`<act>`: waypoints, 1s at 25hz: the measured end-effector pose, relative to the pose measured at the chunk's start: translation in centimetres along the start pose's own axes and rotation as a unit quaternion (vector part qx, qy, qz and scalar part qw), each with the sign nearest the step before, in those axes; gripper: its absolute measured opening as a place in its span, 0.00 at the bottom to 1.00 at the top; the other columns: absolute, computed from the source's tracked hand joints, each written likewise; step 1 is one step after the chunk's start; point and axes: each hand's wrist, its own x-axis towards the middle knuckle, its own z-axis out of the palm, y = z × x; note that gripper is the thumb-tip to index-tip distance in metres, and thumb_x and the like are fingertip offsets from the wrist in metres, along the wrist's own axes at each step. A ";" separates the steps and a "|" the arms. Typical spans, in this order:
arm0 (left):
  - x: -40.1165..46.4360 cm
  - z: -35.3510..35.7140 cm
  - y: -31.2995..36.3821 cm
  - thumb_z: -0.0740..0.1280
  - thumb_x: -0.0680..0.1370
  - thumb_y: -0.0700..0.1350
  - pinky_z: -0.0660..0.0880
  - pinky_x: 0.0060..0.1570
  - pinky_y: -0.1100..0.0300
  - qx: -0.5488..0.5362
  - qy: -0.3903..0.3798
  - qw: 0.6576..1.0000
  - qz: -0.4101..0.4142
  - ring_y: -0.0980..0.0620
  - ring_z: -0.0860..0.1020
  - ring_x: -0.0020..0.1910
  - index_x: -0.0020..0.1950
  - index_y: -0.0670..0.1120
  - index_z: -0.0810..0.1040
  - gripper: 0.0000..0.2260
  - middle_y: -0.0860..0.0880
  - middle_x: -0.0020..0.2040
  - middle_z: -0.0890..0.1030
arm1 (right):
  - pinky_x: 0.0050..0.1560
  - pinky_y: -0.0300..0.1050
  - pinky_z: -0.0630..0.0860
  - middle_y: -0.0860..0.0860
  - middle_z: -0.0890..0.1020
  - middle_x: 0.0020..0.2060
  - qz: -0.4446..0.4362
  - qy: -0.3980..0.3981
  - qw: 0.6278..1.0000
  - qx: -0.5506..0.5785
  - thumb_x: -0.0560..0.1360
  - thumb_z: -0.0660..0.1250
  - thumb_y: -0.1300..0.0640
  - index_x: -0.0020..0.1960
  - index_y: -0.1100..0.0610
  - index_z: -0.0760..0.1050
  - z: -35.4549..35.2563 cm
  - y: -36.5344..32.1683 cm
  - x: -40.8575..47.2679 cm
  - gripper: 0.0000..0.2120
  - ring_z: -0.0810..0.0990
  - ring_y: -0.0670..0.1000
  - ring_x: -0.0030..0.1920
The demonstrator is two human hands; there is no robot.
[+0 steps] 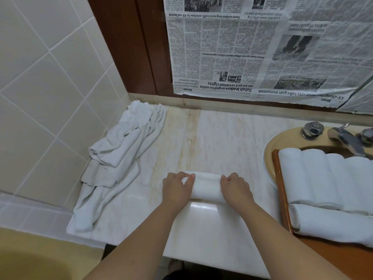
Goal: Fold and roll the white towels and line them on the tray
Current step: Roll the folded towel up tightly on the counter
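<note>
On the tabletop (212, 142), both the left hand (177, 188) and right hand (236, 187) gripped a nearly finished towel roll (205, 186), with perhaps five rolls (327, 178) already on the tray (282, 190) and a heap of towels (119, 158) left.

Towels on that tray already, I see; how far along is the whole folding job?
Done: several rolled towels lie side by side on the wooden tray, with one more laid across in front. In hand: the left hand and right hand grip a rolled towel on the counter. Left: a crumpled pile of towels by the tiled wall, unfolded; how many, I cannot tell.
</note>
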 end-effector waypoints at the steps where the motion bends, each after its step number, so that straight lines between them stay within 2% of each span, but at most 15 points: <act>1: 0.1 0.1 0.2 0.63 0.82 0.62 0.68 0.58 0.56 -0.012 0.009 1.000 -0.009 0.49 0.70 0.60 0.59 0.54 0.81 0.16 0.51 0.53 0.73 | 0.59 0.55 0.75 0.53 0.77 0.53 0.012 0.010 1.000 0.008 0.84 0.54 0.42 0.59 0.56 0.71 0.1 -0.1 0.4 0.19 0.76 0.58 0.58; 5: 0.5 0.6 0.8 0.64 0.82 0.60 0.66 0.54 0.57 -0.038 0.048 0.998 -0.032 0.50 0.68 0.58 0.54 0.52 0.77 0.12 0.50 0.52 0.75 | 0.57 0.57 0.77 0.55 0.79 0.51 0.036 0.037 0.999 0.001 0.82 0.56 0.45 0.57 0.58 0.71 0.4 -0.4 1.3 0.17 0.78 0.59 0.54; 11: 2.5 1.1 1.5 0.65 0.82 0.57 0.68 0.55 0.57 -0.009 0.076 0.995 -0.060 0.47 0.70 0.61 0.55 0.49 0.82 0.13 0.49 0.53 0.75 | 0.50 0.53 0.79 0.54 0.79 0.46 0.036 0.066 0.997 0.029 0.78 0.61 0.49 0.50 0.58 0.74 0.2 -0.8 2.9 0.13 0.79 0.58 0.48; 17: 4.1 1.6 1.6 0.68 0.81 0.56 0.69 0.52 0.58 -0.003 0.099 0.994 -0.054 0.47 0.74 0.59 0.48 0.49 0.83 0.12 0.52 0.49 0.75 | 0.39 0.46 0.72 0.52 0.79 0.37 0.039 0.083 0.995 0.034 0.76 0.64 0.53 0.42 0.59 0.75 -0.1 -1.2 4.0 0.09 0.77 0.54 0.39; 18: 4.2 1.7 1.4 0.68 0.80 0.56 0.70 0.51 0.57 0.005 0.114 0.993 -0.024 0.47 0.74 0.56 0.45 0.49 0.83 0.13 0.52 0.47 0.75 | 0.37 0.45 0.71 0.52 0.79 0.37 0.043 0.083 0.995 0.037 0.76 0.64 0.54 0.41 0.59 0.75 -0.1 -1.2 4.2 0.09 0.77 0.54 0.38; 20: 4.1 2.1 0.5 0.68 0.81 0.57 0.71 0.44 0.55 0.069 0.186 0.970 0.138 0.47 0.74 0.46 0.39 0.48 0.82 0.16 0.52 0.41 0.76 | 0.35 0.44 0.68 0.53 0.79 0.35 0.051 0.085 0.994 0.046 0.75 0.65 0.54 0.40 0.60 0.74 -0.1 -1.2 4.3 0.09 0.75 0.54 0.36; 22: 4.0 2.3 -0.8 0.67 0.83 0.56 0.70 0.38 0.52 0.136 0.249 0.895 0.345 0.46 0.71 0.38 0.37 0.46 0.83 0.19 0.50 0.37 0.76 | 0.34 0.44 0.67 0.53 0.78 0.35 0.053 0.087 0.993 0.053 0.74 0.65 0.55 0.39 0.60 0.73 0.1 -1.3 4.1 0.09 0.74 0.54 0.35; 23: 4.3 2.3 -1.6 0.67 0.83 0.57 0.71 0.39 0.52 0.160 0.251 0.859 0.415 0.44 0.73 0.37 0.40 0.46 0.84 0.19 0.49 0.37 0.77 | 0.34 0.44 0.67 0.53 0.78 0.35 0.053 0.090 0.993 0.056 0.74 0.65 0.55 0.39 0.59 0.73 0.1 -1.2 4.0 0.08 0.75 0.55 0.36; 24: 4.3 2.1 -2.3 0.67 0.83 0.59 0.73 0.41 0.50 0.186 0.231 0.839 0.456 0.43 0.75 0.39 0.45 0.44 0.85 0.19 0.48 0.40 0.79 | 0.35 0.45 0.68 0.53 0.79 0.35 0.056 0.093 0.992 0.058 0.74 0.64 0.55 0.40 0.60 0.73 0.1 -1.2 4.0 0.08 0.77 0.55 0.37; 25: 4.1 1.7 -2.9 0.67 0.81 0.62 0.75 0.46 0.48 0.217 0.192 0.836 0.466 0.42 0.78 0.44 0.52 0.43 0.85 0.22 0.46 0.45 0.82 | 0.35 0.45 0.69 0.53 0.79 0.36 0.057 0.096 0.992 0.057 0.74 0.64 0.55 0.41 0.60 0.74 0.1 -1.1 3.9 0.09 0.78 0.56 0.38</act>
